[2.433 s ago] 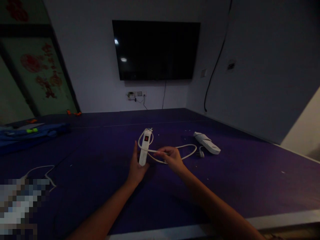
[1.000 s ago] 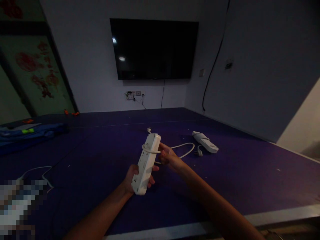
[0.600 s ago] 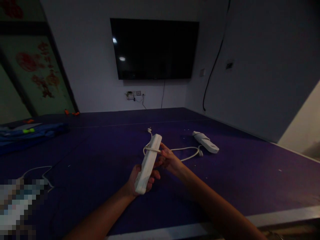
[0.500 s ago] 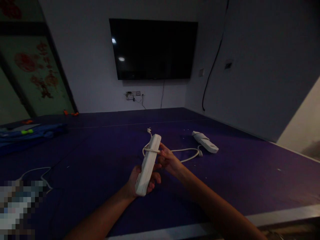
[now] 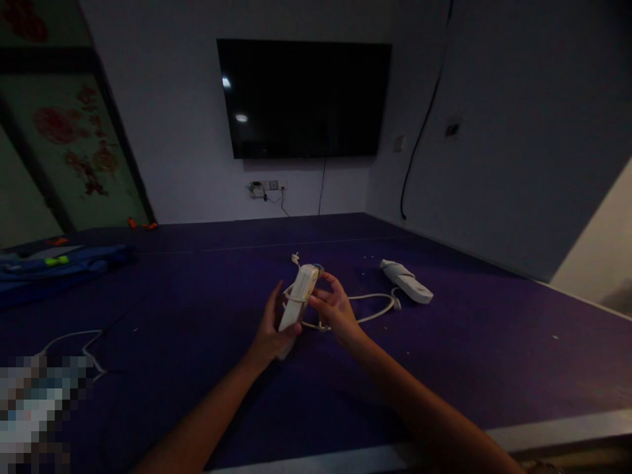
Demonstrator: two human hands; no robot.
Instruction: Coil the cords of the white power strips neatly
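A white power strip (image 5: 296,311) is held tilted above the purple surface, its far end raised. My left hand (image 5: 269,334) is closed around its lower part, with the thumb across the near face. My right hand (image 5: 338,308) is at the strip's upper right side, thumb and fingers closed on the white power cord, which wraps once around the strip. From there the loose cord (image 5: 370,296) loops out to the right over the surface. Beyond the strip lies a white plug (image 5: 295,258). Part of the strip is hidden by my left hand.
A second white power strip (image 5: 407,283), wound with its cord, lies to the right. Blue cloth (image 5: 99,258) lies at the left, and a thin white cable (image 5: 74,334) nearer me. A television (image 5: 306,99) hangs on the far wall above sockets (image 5: 273,185).
My left hand has shifted its grip, its thumb now over the strip's face. The strip has turned, and my right hand has moved up along its right side with the cord.
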